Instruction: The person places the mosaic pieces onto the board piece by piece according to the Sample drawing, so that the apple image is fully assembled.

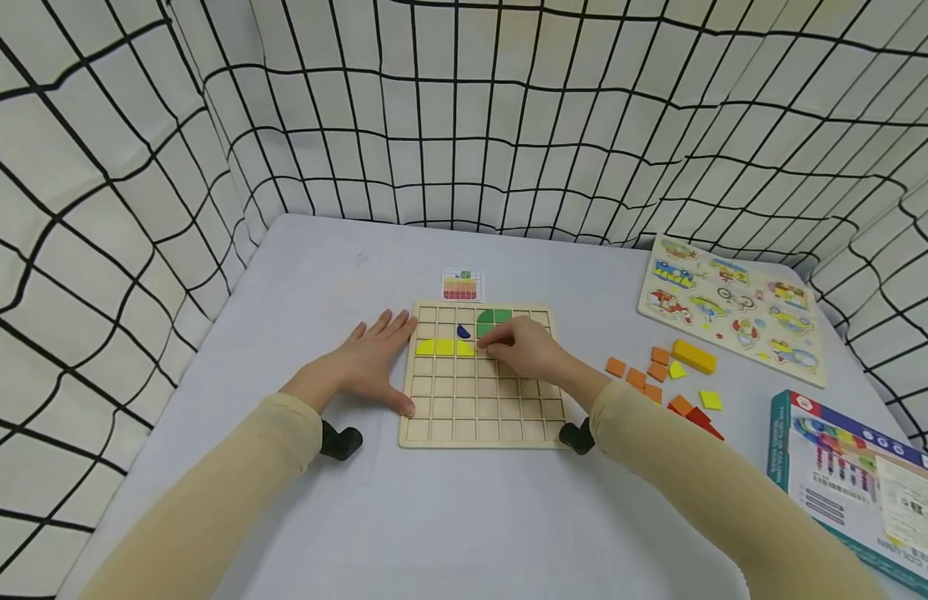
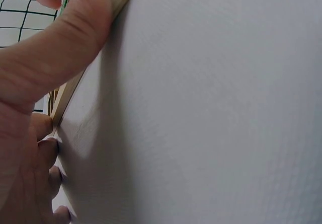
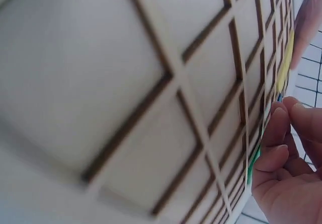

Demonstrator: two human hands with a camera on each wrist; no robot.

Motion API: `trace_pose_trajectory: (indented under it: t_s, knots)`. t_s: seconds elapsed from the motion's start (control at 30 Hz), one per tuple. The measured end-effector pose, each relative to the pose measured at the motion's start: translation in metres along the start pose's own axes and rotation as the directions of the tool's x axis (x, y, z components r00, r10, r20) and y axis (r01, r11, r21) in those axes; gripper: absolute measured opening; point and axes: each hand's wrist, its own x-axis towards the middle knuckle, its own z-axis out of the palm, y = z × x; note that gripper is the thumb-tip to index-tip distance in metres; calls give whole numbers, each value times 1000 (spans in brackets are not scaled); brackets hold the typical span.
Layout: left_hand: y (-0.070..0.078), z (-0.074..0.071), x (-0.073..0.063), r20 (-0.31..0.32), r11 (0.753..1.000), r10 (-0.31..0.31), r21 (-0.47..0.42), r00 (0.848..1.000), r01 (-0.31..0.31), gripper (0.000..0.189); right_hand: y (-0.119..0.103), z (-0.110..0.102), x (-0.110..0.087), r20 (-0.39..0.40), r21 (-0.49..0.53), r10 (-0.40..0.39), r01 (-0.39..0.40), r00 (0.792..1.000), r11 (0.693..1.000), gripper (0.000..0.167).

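A wooden grid board (image 1: pixel 443 408) lies on the table. My left hand (image 1: pixel 362 362) rests along its left edge, fingers spread and fairly straight, the thumb at the rim in the left wrist view. Over the upper middle of the grid, my right hand (image 1: pixel 527 348) brings thumb and index fingertips together; I cannot tell whether a piece is between them. Right by those fingertips lies a dark blue rounded piece (image 1: pixel 464 332). Yellow pieces (image 1: pixel 436 347) fill a row of cells to the left. Green pieces (image 1: pixel 495 317) sit in cells behind the right hand, partly hidden by it.
A small pattern card (image 1: pixel 463 285) lies beyond the board. To the right are loose orange pieces (image 1: pixel 616 367), red pieces (image 1: pixel 702 419), yellow pieces (image 1: pixel 710 400) and a yellow block (image 1: pixel 694 356). A vehicle puzzle board (image 1: pixel 734 308) and a box (image 1: pixel 846 483) lie farther right. Black netting surrounds the table.
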Motion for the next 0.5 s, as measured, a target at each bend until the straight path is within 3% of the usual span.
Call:
trace_pose_trajectory:
  t_s: [0.17, 0.5]
  knots:
    - [2, 0, 0, -3, 1000, -3, 4, 1000, 3, 139, 19, -27, -17, -20, 22, 29, -29, 999, 999, 22]
    - [-2, 4, 4, 0, 1000, 6, 6, 1000, -6, 141, 84, -90, -64, -15, -26, 135, -135, 991, 991, 28]
